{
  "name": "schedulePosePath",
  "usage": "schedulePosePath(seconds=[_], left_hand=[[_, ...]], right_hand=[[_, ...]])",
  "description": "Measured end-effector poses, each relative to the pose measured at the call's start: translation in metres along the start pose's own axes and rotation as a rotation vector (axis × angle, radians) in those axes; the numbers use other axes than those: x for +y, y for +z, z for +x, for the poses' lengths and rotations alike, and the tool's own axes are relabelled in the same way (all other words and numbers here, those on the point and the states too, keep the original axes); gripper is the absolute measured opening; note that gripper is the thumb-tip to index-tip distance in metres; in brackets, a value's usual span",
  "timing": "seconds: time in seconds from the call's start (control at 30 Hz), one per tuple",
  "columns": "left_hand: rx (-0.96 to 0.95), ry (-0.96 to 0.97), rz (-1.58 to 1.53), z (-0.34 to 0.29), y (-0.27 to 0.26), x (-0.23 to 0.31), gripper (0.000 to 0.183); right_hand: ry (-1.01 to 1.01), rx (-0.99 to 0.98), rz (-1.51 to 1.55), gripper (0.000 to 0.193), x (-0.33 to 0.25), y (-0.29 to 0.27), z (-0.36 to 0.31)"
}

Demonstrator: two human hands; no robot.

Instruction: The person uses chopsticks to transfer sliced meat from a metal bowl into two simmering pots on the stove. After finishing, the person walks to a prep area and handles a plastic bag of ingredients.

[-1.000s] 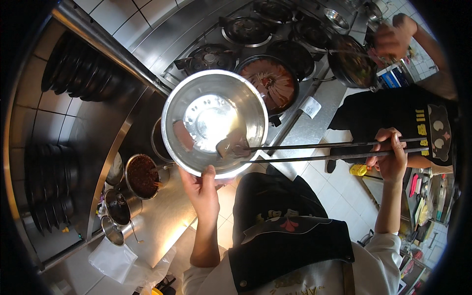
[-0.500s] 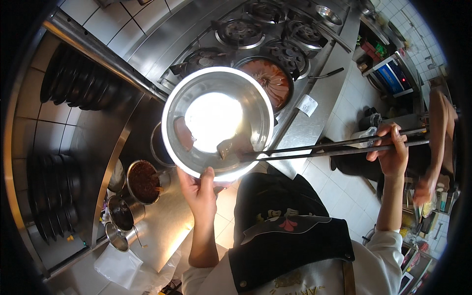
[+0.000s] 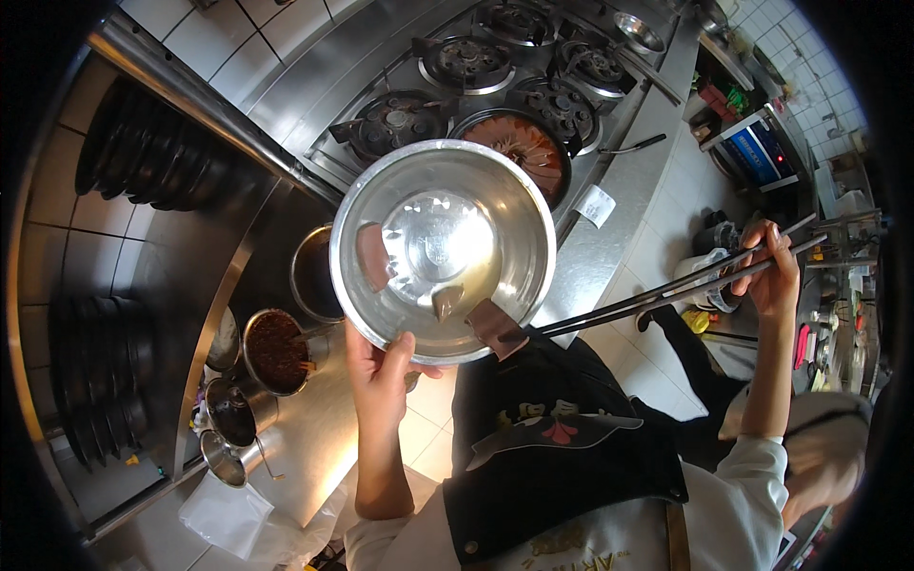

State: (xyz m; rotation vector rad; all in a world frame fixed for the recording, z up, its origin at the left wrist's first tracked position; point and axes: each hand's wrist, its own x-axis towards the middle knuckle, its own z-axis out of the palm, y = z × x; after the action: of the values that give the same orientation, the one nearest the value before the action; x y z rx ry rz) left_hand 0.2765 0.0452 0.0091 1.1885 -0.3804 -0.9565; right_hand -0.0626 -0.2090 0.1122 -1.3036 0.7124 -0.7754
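My left hand [image 3: 383,376] is closed on the near rim of a steel bowl [image 3: 514,224], thumb on top, holding it tilted so that its inside shows. A brownish-pink slice [image 3: 374,257] clings to the bowl's left wall, and a smaller piece [image 3: 446,303] lies lower down. Gripped around the back ends, a pair of long dark chopsticks [image 3: 638,300] extends leftward from my right hand [image 3: 773,271]. Their tips pinch a flat pinkish-brown slice [image 3: 498,330] at the bowl's near right edge. Just beyond the bowl, a round pan [image 3: 528,152] holds similar slices fanned out in reddish liquid.
Gas burners [image 3: 466,62] surround the pan. On the left stand a pot of dark red-brown food [image 3: 276,352], another pot [image 3: 314,276] and stacks of black bowls [image 3: 152,143]. A person [image 3: 809,438] is close on my right, partly blurred. A steel ledge [image 3: 624,181] borders the stove.
The bowl has shifted slightly right and nearer. The chopsticks' tips have come up to the bowl's near right edge with a slice between them. The other person has moved nearer along my right side.
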Motion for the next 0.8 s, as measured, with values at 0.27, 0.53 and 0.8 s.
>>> schedulePosePath(seconds=[0.27, 0.53, 0.8], left_hand=[[0.037, -0.018, 0.032, 0.002, 0.003, -0.004, 0.047], [0.267, 0.023, 0.113, -0.001, 0.001, -0.003, 0.044], [0.405, 0.086, 0.094, -0.011, -0.014, -0.002, 0.054]], right_hand=[[0.029, 0.182, 0.175, 0.034, 0.009, -0.012, 0.014], [-0.082, 0.163, 0.262, 0.034, 0.029, -0.050, 0.052], [0.018, 0.154, 0.189, 0.035, 0.065, -0.076, 0.075]])
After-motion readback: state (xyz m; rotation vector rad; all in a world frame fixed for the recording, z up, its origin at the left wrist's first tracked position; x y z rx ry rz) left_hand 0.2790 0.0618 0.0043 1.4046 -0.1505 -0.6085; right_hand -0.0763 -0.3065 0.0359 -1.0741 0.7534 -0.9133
